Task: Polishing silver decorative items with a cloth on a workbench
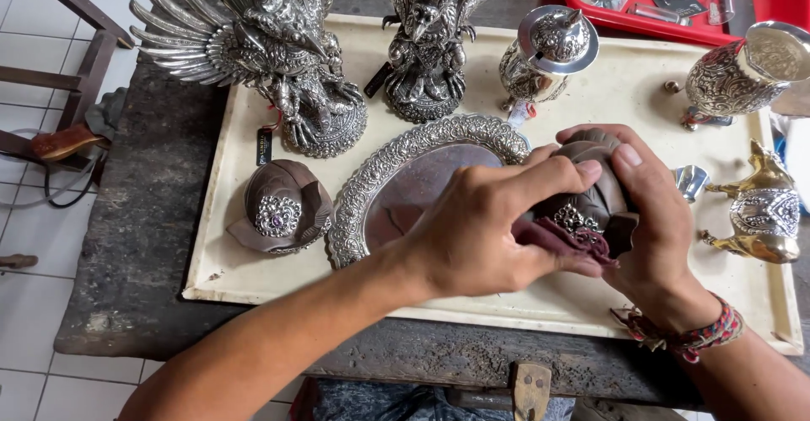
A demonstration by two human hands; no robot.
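My right hand (654,218) grips a small brown hat-shaped piece (595,186) with a silver ornament on its front. My left hand (498,227) reaches across and presses a dark red cloth (564,242) against the lower front of that piece. Both hands hover over the right end of a cream tray (591,294). A second brown hat-shaped piece (283,208) with a silver and purple ornament lies on the tray to the left. An oval silver platter (405,176) with an embossed rim sits between the two, partly hidden by my left hand.
Two silver winged bird figures (270,50) (429,37) stand at the back of the tray. A silver lidded pot (544,54) and an embossed silver vessel (742,71) stand further right, a gold and silver animal figure (759,214) at the right edge. A red tray (641,20) lies behind.
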